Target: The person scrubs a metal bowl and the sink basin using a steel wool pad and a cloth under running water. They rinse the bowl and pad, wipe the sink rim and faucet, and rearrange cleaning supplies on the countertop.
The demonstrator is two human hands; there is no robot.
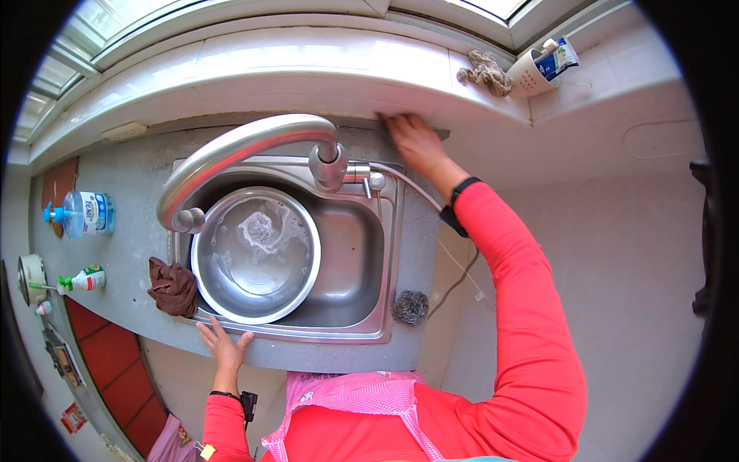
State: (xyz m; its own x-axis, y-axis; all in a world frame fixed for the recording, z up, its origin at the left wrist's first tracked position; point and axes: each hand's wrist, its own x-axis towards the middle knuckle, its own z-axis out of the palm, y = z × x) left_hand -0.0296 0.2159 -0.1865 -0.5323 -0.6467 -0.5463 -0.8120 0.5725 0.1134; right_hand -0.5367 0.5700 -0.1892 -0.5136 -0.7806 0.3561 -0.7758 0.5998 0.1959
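My right hand (413, 138) reaches to the back edge of the grey counter, behind the faucet base. Its fingertips are blurred over something dark against the wall; whether they grip it I cannot tell. My left hand (226, 346) rests with spread fingers at the front rim of the steel sink (352, 254), holding nothing. A round metal basin (260, 289) with soapy water stands in the sink. The curved faucet (248, 138) arches over it. A brown cloth (173, 287) lies by the basin's left side. A steel wool scourer (410, 307) sits on the counter right of the sink.
A blue pump bottle (92, 213) and a smaller green-topped bottle (91, 278) lie toward the left in view. On the window ledge (323, 52) are a crumpled rag (488, 74) and a white cup (528, 75) holding packets. A hose (418, 187) runs beside the right forearm.
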